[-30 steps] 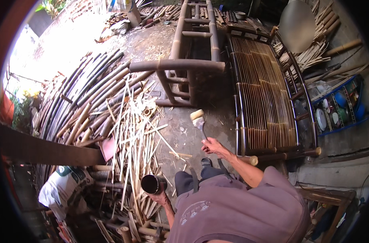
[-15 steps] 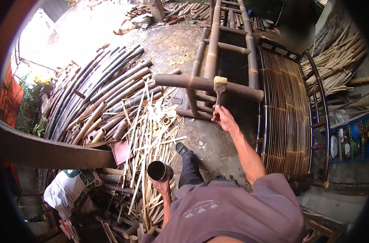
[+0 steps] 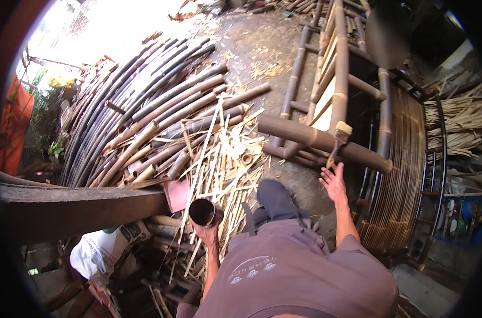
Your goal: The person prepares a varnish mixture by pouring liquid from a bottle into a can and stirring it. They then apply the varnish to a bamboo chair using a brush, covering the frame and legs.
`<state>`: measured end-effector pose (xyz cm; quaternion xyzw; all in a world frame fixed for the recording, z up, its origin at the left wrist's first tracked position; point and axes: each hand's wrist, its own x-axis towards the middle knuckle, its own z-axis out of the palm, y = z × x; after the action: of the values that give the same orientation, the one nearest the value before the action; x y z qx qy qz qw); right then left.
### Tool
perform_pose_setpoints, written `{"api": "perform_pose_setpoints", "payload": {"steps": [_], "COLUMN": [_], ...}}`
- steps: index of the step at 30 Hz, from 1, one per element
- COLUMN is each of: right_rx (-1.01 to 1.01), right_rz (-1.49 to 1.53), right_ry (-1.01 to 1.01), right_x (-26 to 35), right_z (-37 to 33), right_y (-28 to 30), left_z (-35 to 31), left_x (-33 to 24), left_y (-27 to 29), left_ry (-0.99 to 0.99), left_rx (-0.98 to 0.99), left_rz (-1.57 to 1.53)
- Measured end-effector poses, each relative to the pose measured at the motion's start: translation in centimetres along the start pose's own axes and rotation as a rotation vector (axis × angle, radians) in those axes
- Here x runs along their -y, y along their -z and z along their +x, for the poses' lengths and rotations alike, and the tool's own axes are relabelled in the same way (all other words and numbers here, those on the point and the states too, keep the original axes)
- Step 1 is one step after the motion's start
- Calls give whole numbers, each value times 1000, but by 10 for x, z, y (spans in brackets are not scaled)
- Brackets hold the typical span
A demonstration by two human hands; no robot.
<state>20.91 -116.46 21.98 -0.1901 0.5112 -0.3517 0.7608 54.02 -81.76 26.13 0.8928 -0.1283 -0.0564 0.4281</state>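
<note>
Holding a brush (image 3: 342,131) by its handle, the right hand (image 3: 334,183) reaches out to about half past three, taking the middle of the view as the clock's centre and its top edge as twelve. The fingers close on the lower end of the handle, with the outer ones loosely spread. The brush stands at half past two, its pale bristles pointing away from the person, up toward twelve. It overlaps the thick front rail (image 3: 299,132) of a bamboo frame (image 3: 340,79), which runs off toward one o'clock; whether the bristles touch the rail, I cannot tell.

At seven o'clock the left hand (image 3: 209,233) grasps a can (image 3: 203,212), its fingers wrapped around the lower part. The can's open mouth faces up and shows a dark inside; what it contains, I cannot tell. Just beyond the can, toward its one o'clock, lies a heap of thin pale strips (image 3: 222,164), with a pile of dark bamboo poles (image 3: 161,100) at ten o'clock.

A slatted bamboo bench (image 3: 397,175) lies at three o'clock, near the right hand. A pink sheet (image 3: 177,195) sits at eight o'clock, just beside the end of a thick beam (image 3: 82,209). A white sack (image 3: 95,254) lies farther out at eight.
</note>
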Motion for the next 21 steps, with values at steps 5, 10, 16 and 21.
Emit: {"api": "perform_pose_setpoints", "payload": {"steps": [5, 10, 16, 21], "right_rx": [-433, -420, -678, -641], "right_rz": [-227, -1414, -1245, -1097], "right_ry": [-205, -419, -569, -548], "right_x": [-88, -132, -144, -187], "right_z": [-17, -41, -16, 53], "right_y": [53, 94, 85, -64], "left_z": [83, 177, 309, 415], "left_x": [-44, -93, -156, -227], "left_y": [-24, -78, -163, -215], "left_ry": [-27, -164, -363, -517], "left_rx": [74, 156, 316, 468], "left_rz": [-21, -53, -56, 7]}}
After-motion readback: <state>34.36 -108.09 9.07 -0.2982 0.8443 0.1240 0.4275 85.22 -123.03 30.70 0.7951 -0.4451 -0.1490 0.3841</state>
